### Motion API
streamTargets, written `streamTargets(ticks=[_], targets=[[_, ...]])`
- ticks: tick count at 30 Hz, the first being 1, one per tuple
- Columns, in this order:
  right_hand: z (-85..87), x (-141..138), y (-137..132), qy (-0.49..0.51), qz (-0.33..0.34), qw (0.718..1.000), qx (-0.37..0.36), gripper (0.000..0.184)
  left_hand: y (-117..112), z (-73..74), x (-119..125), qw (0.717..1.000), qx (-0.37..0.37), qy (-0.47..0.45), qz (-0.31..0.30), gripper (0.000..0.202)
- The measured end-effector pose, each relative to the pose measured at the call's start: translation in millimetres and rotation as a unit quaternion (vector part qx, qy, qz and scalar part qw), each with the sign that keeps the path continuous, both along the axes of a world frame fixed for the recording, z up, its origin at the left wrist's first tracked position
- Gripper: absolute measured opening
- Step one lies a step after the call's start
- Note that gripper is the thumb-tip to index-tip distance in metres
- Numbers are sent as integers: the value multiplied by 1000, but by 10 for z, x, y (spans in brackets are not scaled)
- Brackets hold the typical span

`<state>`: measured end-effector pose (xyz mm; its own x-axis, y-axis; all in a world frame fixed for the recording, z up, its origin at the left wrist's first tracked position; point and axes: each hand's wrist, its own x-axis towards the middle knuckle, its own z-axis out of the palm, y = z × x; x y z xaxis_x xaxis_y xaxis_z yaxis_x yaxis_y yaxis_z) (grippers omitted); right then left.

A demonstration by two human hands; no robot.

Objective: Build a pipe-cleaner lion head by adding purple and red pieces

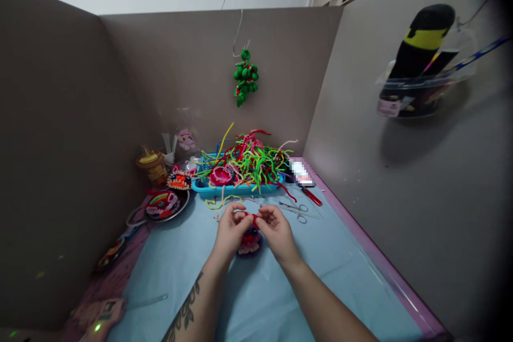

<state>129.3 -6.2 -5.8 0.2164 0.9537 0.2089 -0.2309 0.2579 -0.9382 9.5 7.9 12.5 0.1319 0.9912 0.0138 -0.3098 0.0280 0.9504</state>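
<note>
My left hand (233, 224) and my right hand (276, 227) meet over the middle of the table, fingertips close together. Between them is a short red pipe cleaner (255, 220), pinched from both sides. Just below the fingers, on the blue cloth, lies a round fuzzy pipe-cleaner piece (249, 246) in pink and purple, its top partly covered by my hands. Beyond the hands stands a blue tray (236, 190) heaped with pipe cleaners (260, 163) in green, red, yellow and pink. A pair of scissors (300, 212) rests to the right of my right hand.
A bowl (186, 204) holding colourful fuzzy pieces and a brown cup (154, 168) stand at left. A red-handled tool (311, 196) and a phone (301, 172) lie at right. A pink glue gun (105, 314) sits front left. Grey partitions (180, 64) enclose the table.
</note>
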Motion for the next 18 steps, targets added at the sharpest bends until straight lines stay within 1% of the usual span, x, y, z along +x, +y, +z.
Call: streamTargets(ticks=[2,5,9,11,14,18], targets=[[-4,-4,3,-7,-1,1000,3,18,-2,0,2,1000,-2,6,4,37],[-22,-10,10,-18,-5,1000,5,16,-9,-1,15,998,16,51,32,36],[-34,-11,8,-42,-15,999,9,15,-5,-15,25,989,64,115,63,27],[-24,-10,0,-53,-11,998,9,16,5,-17,18,985,83,131,72,22],[4,-6,-10,-57,6,998,8,16,21,-13,-3,988,75,117,60,24],[24,16,0,-58,29,998,5,8,38,-12,-23,996,30,71,39,35]])
